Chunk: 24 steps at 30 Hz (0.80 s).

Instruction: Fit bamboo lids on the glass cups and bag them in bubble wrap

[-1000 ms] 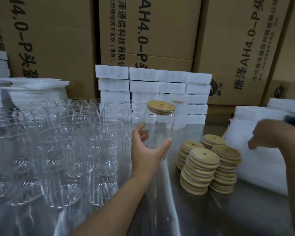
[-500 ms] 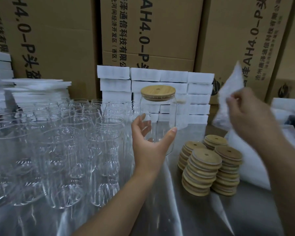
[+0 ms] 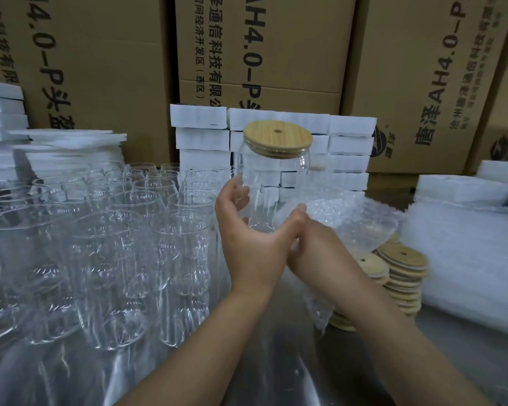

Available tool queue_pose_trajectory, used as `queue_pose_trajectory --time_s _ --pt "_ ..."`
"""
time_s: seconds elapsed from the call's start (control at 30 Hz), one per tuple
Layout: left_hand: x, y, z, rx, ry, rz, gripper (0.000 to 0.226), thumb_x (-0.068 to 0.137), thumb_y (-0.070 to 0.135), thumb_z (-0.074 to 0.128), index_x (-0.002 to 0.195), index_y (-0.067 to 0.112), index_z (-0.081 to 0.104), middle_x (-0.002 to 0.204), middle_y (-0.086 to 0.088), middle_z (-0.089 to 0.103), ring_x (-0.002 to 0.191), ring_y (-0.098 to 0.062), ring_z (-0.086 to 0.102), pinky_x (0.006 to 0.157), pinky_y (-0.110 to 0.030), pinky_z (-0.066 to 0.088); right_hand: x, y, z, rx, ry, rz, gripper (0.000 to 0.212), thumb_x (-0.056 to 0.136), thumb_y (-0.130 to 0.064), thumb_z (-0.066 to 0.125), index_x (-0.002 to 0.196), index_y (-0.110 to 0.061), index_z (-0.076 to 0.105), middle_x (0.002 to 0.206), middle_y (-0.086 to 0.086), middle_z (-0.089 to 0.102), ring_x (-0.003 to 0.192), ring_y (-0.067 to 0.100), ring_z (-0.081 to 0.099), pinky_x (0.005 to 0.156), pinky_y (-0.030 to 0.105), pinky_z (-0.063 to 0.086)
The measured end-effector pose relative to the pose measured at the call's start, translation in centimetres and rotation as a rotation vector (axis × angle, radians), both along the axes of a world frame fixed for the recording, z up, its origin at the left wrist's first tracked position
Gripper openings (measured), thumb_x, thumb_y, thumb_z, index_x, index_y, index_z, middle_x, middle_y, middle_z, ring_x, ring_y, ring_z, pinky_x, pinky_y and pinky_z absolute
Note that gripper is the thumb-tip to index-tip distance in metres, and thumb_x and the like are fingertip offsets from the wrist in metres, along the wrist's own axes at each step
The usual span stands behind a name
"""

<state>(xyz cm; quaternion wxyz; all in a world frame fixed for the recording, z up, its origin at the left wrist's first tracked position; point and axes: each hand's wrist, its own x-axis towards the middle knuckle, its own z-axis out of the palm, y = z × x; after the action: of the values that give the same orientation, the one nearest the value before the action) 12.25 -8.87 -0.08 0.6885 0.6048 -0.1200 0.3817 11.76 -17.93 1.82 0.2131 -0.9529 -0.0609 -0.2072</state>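
The glass cup [image 3: 272, 183] sits at the centre of the frame, held upright and clear of the table [image 3: 276, 361], with its bamboo lid [image 3: 277, 138] already on. The lid looks level and seated all round the rim, with a small hole showing in its top. The glass is clear with a rounded shoulder under the lid, and nothing is inside it.

Your left hand [image 3: 252, 244] grips the cup low down, fingers curled round the far side and thumb pressed on the near side. That grip leaves the upper body and lid bare. It probably also keeps the base free to go into a bag.

Your right hand [image 3: 314, 244] is tucked right against the left one, just below the cup's base. It has hold of the bubble wrap bag [image 3: 355, 218], which billows out to the right and trails down below the wrist. Most of its fingertips are hidden behind your left thumb, so you cannot see exactly how they pinch the wrap. The bag's mouth seems to be at the cup's bottom, ready for bagging.

The lid stacks [image 3: 402, 265] stand at lower right, partly behind the wrap and within easy reach. The open cups [image 3: 115, 230] crowd the left half, still without lids. White foam blocks [image 3: 349, 142] are stacked behind the cup, cardboard boxes [image 3: 276, 54] fill the top, and a white pile of wrap [image 3: 467, 244] lies at the right edge.
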Motion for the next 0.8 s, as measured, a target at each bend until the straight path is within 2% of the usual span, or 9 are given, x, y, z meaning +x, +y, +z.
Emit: queue_pose_trajectory --time_s 0.07,0.13,0.2,0.27,0.37,0.47,0.53,0.67,0.8 --pt "-0.1 0.2 0.2 -0.013 -0.018 0.019 0.084 0.055 0.057 0.075 0.128 0.042 0.036 0.123 0.023 0.047 0.12 0.008 0.045 0.097 -0.017 0.038 0.2 0.3 -1.4 -0.043 0.059 0.077 0.031 0.085 -0.014 0.057 0.115 -0.016 0.051 0.082 -0.006 0.049 0.07 0.011 0.047 0.052 0.019 0.029" --pt "-0.2 0.4 0.3 -0.001 -0.031 0.036 0.081 0.058 0.052 0.078 0.127 0.044 0.036 0.123 0.022 0.048 0.121 0.003 0.047 0.1 -0.024 0.042 0.0 1.0 -2.4 -0.113 0.144 0.163 0.031 0.086 -0.012 0.056 0.116 -0.014 0.056 0.088 0.0 0.059 0.075 0.016 0.055 0.058 0.023 0.038" --pt "-0.2 0.4 0.4 0.008 -0.025 0.024 0.078 0.059 0.052 0.078 0.124 0.047 0.035 0.122 0.022 0.048 0.119 0.001 0.049 0.1 -0.028 0.044 -0.1 1.8 -3.1 -0.133 0.207 0.265 0.027 0.09 -0.009 0.052 0.116 -0.007 0.06 0.107 0.011 0.065 0.096 0.026 0.06 0.074 0.028 0.045" --pt "-0.2 0.3 0.3 0.017 -0.008 0.001 0.076 0.06 0.051 0.078 0.122 0.048 0.034 0.121 0.023 0.048 0.117 0.004 0.049 0.098 -0.027 0.044 -0.1 2.3 -3.3 -0.013 0.255 0.276 0.026 0.094 -0.006 0.05 0.117 -0.001 0.059 0.118 0.016 0.063 0.109 0.03 0.058 0.084 0.028 0.043" --pt "-0.2 0.3 0.3 0.029 0.018 -0.023 0.076 0.061 0.049 0.077 0.125 0.044 0.035 0.119 0.024 0.048 0.115 0.007 0.048 0.096 -0.026 0.043 0.2 2.3 -3.3 0.117 0.242 0.302 0.026 0.095 -0.002 0.046 0.116 0.005 0.059 0.118 0.021 0.062 0.112 0.033 0.057 0.093 0.033 0.044" --pt "-0.1 0.6 0.6 0.005 0.046 -0.059 0.073 0.062 0.05 0.076 0.122 0.047 0.035 0.117 0.024 0.048 0.115 0.006 0.049 0.098 -0.031 0.046 0.1 1.8 -3.4 0.156 0.168 0.361 0.02 0.09 -0.005 0.048 0.085 -0.011 0.066 0.085 0.0 0.066 0.084 0.014 0.061 0.073 0.019 0.043" --pt "-0.1 0.8 0.8 -0.015 0.062 -0.074 0.073 0.063 0.05 0.077 0.123 0.045 0.035 0.118 0.023 0.049 0.115 0.005 0.049 0.097 -0.032 0.047 -0.2 1.7 -3.4 0.118 0.187 0.386 0.014 0.084 -0.018 0.059 0.073 -0.026 0.055 0.071 -0.016 0.054 0.069 0.002 0.054 0.064 0.017 0.041" --pt "0.0 1.2 1.1 -0.049 0.093 -0.115 0.07 0.071 0.042 0.082 0.125 0.041 0.037 0.12 0.02 0.05 0.114 0.003 0.051 0.086 -0.019 0.043 -0.8 1.9 -4.3 -0.057 0.334 0.387 0.034 0.071 -0.044 0.075 0.093 -0.023 0.06 0.086 -0.009 0.061 0.08 0.009 0.059 0.072 0.028 0.052" --pt "0.1 1.4 1.2 -0.063 0.129 -0.178 0.068 0.073 0.039 0.081 0.125 0.039 0.038 0.12 0.015 0.052 0.112 0.002 0.052 0.083 -0.019 0.044 -0.8 2.0 -4.4 -0.082 0.253 0.303 0.021 0.083 -0.034 0.063 0.083 -0.013 0.066 0.08 -0.001 0.067 0.071 0.009 0.056 0.064 0.026 0.044"
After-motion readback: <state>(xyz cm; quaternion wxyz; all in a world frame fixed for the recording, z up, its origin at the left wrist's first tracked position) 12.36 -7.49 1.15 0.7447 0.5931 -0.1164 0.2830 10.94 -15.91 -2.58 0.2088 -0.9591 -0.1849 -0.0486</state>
